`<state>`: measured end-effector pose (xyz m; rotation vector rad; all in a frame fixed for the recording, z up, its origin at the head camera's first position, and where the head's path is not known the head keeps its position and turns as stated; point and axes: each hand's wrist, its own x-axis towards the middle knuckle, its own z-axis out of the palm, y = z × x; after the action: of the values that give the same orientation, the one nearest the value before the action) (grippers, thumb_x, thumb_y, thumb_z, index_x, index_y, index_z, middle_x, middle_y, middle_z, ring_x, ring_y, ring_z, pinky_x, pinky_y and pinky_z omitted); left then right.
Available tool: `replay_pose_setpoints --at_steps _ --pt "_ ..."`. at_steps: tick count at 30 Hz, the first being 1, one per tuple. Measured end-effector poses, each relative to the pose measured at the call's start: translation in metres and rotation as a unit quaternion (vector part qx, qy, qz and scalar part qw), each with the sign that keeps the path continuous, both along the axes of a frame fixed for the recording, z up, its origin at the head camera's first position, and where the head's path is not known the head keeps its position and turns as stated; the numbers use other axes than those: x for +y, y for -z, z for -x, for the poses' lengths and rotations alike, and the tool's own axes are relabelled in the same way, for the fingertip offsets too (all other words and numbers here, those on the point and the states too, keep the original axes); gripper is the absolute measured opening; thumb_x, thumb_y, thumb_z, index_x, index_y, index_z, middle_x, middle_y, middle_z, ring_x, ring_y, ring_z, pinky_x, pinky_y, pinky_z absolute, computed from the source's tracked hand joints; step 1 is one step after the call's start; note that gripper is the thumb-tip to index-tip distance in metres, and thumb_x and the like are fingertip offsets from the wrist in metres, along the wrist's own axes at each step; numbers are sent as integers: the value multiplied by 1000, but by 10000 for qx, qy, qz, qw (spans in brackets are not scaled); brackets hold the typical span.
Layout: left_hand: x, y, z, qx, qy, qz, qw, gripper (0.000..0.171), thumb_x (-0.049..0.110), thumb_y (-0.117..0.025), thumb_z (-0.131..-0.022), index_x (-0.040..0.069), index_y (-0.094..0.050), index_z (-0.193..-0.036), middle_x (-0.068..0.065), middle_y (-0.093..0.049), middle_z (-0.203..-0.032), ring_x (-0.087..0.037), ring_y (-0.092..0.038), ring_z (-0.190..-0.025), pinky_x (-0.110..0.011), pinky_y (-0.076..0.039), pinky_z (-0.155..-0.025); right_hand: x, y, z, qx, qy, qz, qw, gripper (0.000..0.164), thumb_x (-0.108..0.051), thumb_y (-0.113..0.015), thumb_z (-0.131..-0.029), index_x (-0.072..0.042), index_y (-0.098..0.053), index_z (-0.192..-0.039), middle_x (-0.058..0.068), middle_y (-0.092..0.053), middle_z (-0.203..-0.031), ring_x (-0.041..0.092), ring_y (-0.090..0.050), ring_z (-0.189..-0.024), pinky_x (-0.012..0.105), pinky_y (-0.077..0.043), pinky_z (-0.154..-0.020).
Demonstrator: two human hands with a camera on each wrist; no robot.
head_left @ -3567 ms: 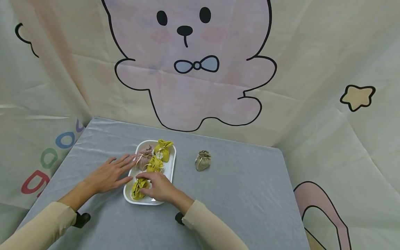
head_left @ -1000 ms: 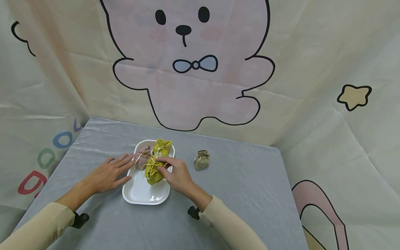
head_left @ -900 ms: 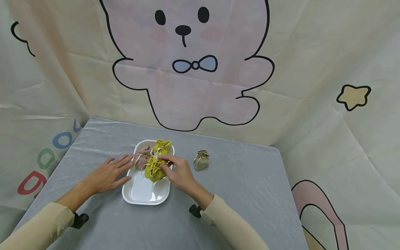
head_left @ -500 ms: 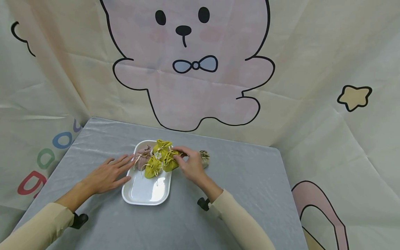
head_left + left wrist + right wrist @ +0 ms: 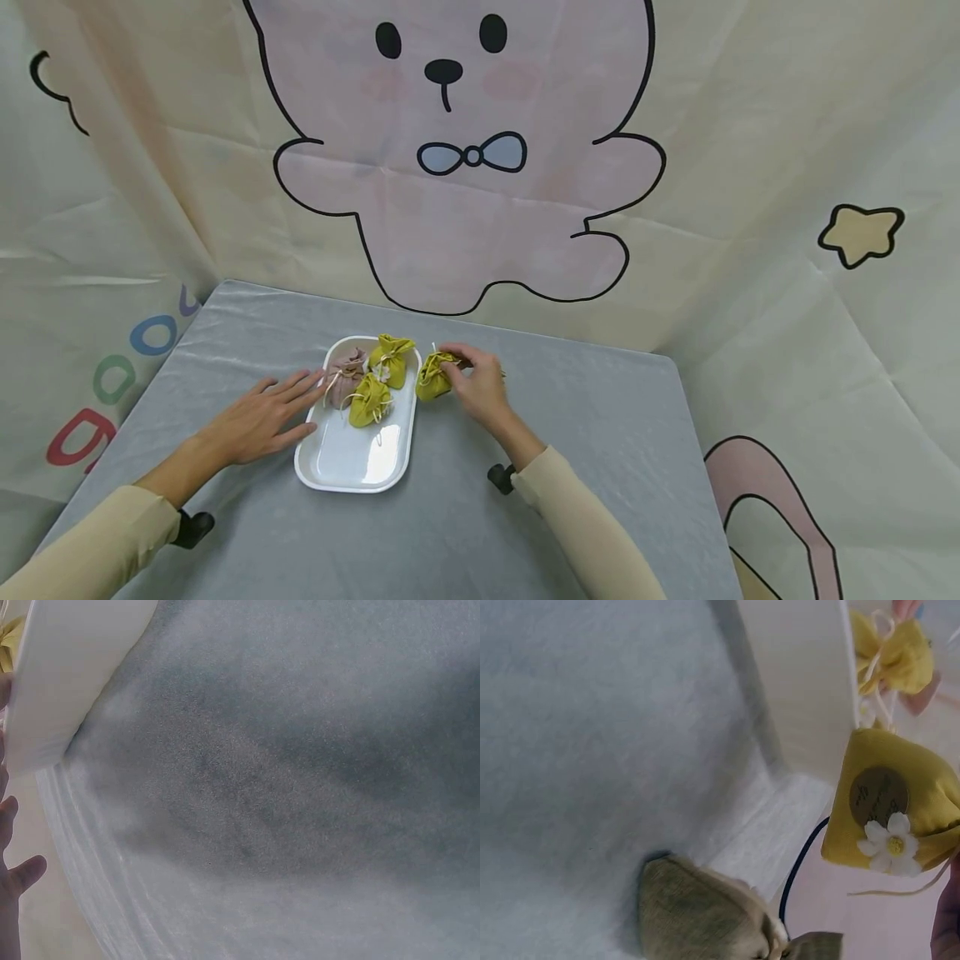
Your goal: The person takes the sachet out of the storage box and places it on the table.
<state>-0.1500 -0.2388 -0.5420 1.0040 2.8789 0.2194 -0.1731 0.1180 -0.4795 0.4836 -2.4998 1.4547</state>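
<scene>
My right hand [image 5: 480,385] pinches a yellow drawstring pouch [image 5: 434,377] by its gathered neck, just past the tray's right rim. A white flower and a round brown label show on that pouch [image 5: 885,802] in the right wrist view. My left hand [image 5: 258,419] lies with fingers spread, fingertips at the left rim of the white tray [image 5: 352,479]. Inside the tray's far half sit a pink pouch [image 5: 345,377] and two yellow pouches, one at the back [image 5: 392,360] and one nearer [image 5: 369,402]. An olive-brown pouch [image 5: 705,911] lies on the table, mostly hidden behind my right hand in the head view.
The table [image 5: 570,467] is covered with a grey cloth, and its far edge meets a cream fabric wall [image 5: 712,183] printed with a bear. More printed fabric hangs at both sides.
My right hand took the yellow pouch from the tray's near end, carried it across the other pouches and out past the right rim. My left hand has stayed at the tray.
</scene>
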Motion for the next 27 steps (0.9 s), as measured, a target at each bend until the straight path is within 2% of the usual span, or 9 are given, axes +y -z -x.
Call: replay_pose_setpoints --at_steps 7,15,19,27 --pt "0 1 0 15 8 -30 10000 65 45 -59 -98 9 -44 -151 -16 -36 -158 -38 -36 -142 -64 -35 -104 6 5 8 -145 201 40 9997 19 3 -70 -90 -2 -74 -108 7 -74 -103 17 -66 -85 34 -55 -75" --pt "1 0 0 -14 -12 -59 10000 65 44 -59 -97 9 -45 -150 -16 -36 -158 -38 -36 -142 -65 -34 -105 8 6 10 -199 280 -77 9994 19 1 -70 -90 -2 -74 -109 7 -74 -105 17 -67 -89 31 -55 -75" --pt "1 0 0 -68 -41 -77 9999 65 44 -59 -98 9 -45 -150 -16 -36 -158 -38 -35 -143 -66 -33 -105 10 11 12 -177 315 -196 9992 18 2 -71 -90 0 -74 -107 9 -74 -103 18 -67 -86 33 -55 -73" --pt "0 1 0 -25 -51 -64 10000 65 45 -59 -98 10 -45 -150 -16 -36 -158 -38 -36 -142 -65 -33 -105 12 23 15 -226 434 -428 9979 18 1 -71 -90 0 -74 -108 8 -75 -103 18 -67 -84 28 -54 -71"
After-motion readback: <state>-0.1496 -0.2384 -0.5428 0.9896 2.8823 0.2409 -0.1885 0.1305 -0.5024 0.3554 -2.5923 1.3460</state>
